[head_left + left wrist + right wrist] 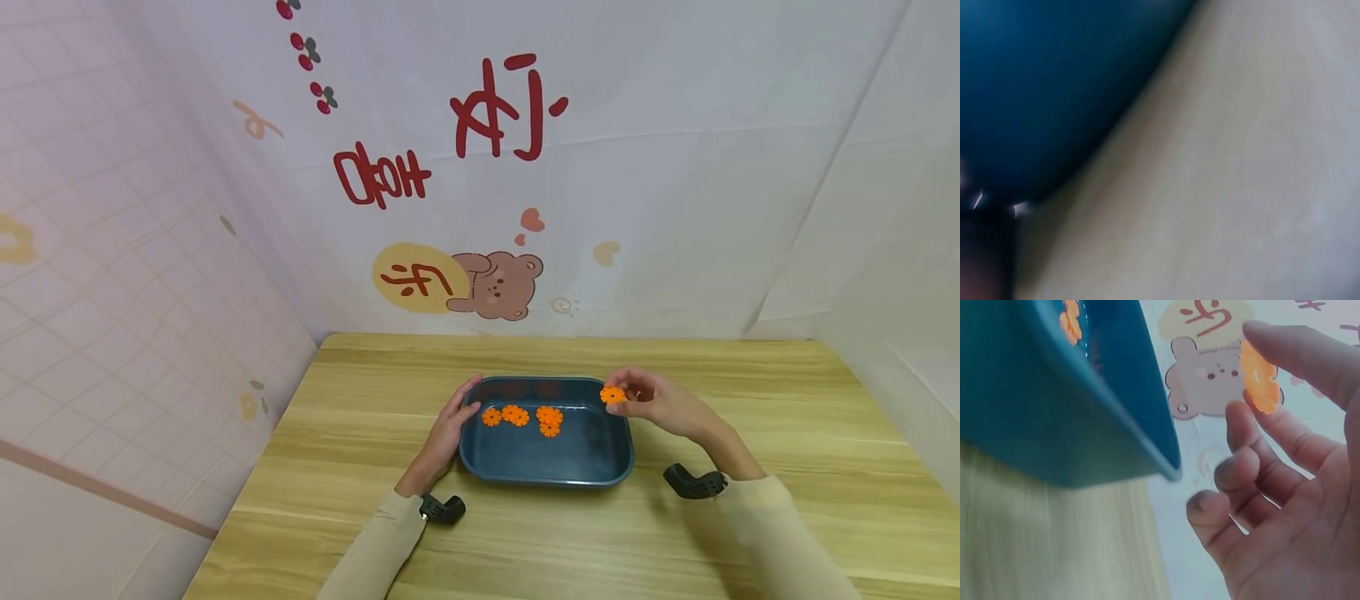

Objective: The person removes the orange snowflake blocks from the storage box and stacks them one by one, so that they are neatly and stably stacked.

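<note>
A dark blue rectangular tray (pixel 525 482) with rounded corners and raised walls sits on the table. Inside, towards its far side, lie several orange notched plastic discs (pixel 491 417), some overlapping. My left hand (pixel 442 433) holds the tray's left rim, thumb over the edge and fingers along the outside. Above the far right corner, my right hand (pixel 660 406) pinches one orange notched disc (pixel 1259 378) between thumb and index finger; the other fingers are loosely bent in the right wrist view. Only a blurred part of the tray (pixel 1041 81) and tabletop fill the left wrist view.
The tray stands on a light wood-grain table (pixel 570 542). Behind it hangs a white wall covering (pixel 675 208) with red characters and a printed bear (pixel 506 287). A gridded wall covering (pixel 135 250) borders the left side. Black camera mounts (pixel 693 483) sit on both wrists.
</note>
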Action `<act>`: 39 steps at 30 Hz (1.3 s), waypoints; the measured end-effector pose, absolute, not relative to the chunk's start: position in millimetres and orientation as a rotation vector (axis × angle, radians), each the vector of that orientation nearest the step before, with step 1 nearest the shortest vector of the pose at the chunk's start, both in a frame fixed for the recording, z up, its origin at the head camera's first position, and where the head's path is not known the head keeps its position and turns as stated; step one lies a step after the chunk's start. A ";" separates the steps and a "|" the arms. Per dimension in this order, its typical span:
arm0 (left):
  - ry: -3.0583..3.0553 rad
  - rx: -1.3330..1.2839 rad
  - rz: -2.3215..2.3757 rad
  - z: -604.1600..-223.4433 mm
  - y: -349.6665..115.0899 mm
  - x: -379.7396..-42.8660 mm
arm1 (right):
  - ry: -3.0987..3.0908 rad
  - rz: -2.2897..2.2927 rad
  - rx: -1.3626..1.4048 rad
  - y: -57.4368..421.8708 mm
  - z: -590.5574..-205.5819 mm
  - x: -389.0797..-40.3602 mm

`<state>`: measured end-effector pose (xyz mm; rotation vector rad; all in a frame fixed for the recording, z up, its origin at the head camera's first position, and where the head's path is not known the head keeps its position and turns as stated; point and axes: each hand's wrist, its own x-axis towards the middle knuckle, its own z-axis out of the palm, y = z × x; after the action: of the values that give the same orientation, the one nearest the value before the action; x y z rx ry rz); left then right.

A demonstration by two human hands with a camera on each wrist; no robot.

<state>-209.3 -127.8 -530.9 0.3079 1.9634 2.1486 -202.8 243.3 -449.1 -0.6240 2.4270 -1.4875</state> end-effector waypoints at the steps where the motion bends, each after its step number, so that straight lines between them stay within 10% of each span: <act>1: 1.961 0.305 2.147 -530.6 -127.8 -209.1 | 2.450 -1.487 -0.615 246.4 -449.9 -202.2; 39: 1.973 0.326 2.147 -527.1 -127.9 -207.8 | 2.711 -1.375 -0.353 335.2 -503.8 -192.3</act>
<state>-207.8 -127.9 -527.1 0.3256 1.9731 2.1471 -192.3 335.2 -503.8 -0.3533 2.7112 -1.3749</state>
